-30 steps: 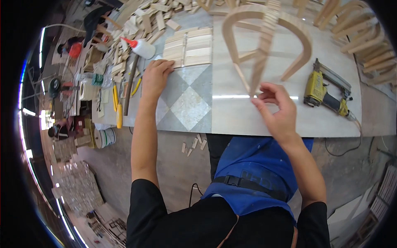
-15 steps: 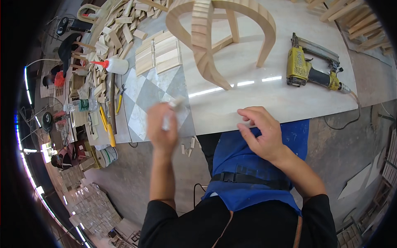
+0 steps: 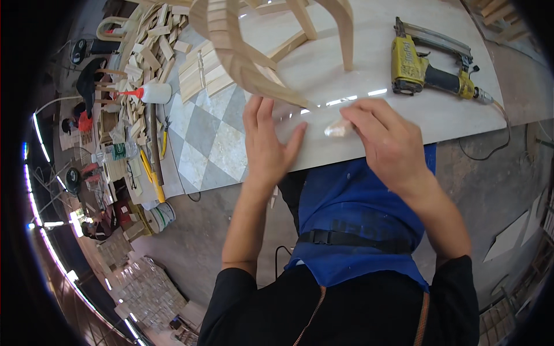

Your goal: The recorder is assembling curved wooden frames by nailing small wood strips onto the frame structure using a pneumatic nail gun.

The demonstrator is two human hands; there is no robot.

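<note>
My left hand (image 3: 269,144) is beside the curved wooden leg of a pale wooden frame (image 3: 239,60). Its thumb stands away from the fingers and nothing shows in it; whether the fingertips touch the wood I cannot tell. To the right, above the table's near edge, my right hand (image 3: 393,144) is closed, thumb against fingers. From its fingertips sticks out a small shiny, see-through crumpled piece (image 3: 337,128), like plastic film. A yellow and black nail gun (image 3: 408,66) lies on the table beyond my right hand.
A white glue bottle (image 3: 156,93) with a red nozzle, yellow-handled pliers (image 3: 165,141) and a heap of wood offcuts (image 3: 151,55) are at the left. Flat slatted wood panels (image 3: 199,69) lie near the checked surface (image 3: 216,130). An air hose (image 3: 501,106) runs off the right edge.
My left hand has moved right and up to the frame's leg, its fingers now spread. My right hand has risen over the table and now holds the shiny piece. The view has shifted slightly.
</note>
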